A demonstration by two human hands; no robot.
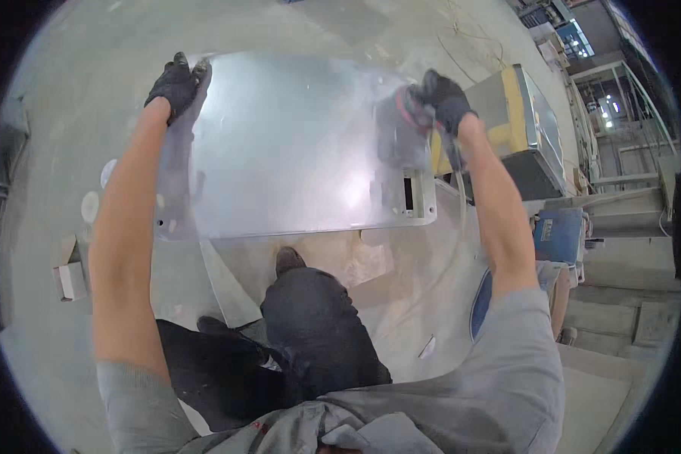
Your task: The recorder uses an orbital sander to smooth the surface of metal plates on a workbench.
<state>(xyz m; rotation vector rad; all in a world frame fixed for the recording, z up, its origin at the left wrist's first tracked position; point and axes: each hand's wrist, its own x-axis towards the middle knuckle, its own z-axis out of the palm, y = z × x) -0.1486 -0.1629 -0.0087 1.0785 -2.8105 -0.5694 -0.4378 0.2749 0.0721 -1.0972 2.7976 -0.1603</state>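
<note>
A wide, shiny metal panel [280, 144] with rounded corners lies across in front of me. My left hand [178, 87], in a black glove, grips the panel's far left edge; part of the fingers is hidden. On the panel's right side my right hand [448, 102], also gloved in black, is closed around a hand-held sander [410, 110] with a reddish band. The sander is blurred, and its underside against the panel is hidden. A pale hose [462, 198] trails from it toward me. Near the panel's right front corner is a rectangular cutout [410, 194].
A metal box with yellow tape [516, 113] stands right of the panel. Further right are a blue case [558, 236] and shelving [628, 181]. An open small carton [69, 280] and white discs [90, 206] lie on the left floor. Cardboard [340, 261] lies before my knees.
</note>
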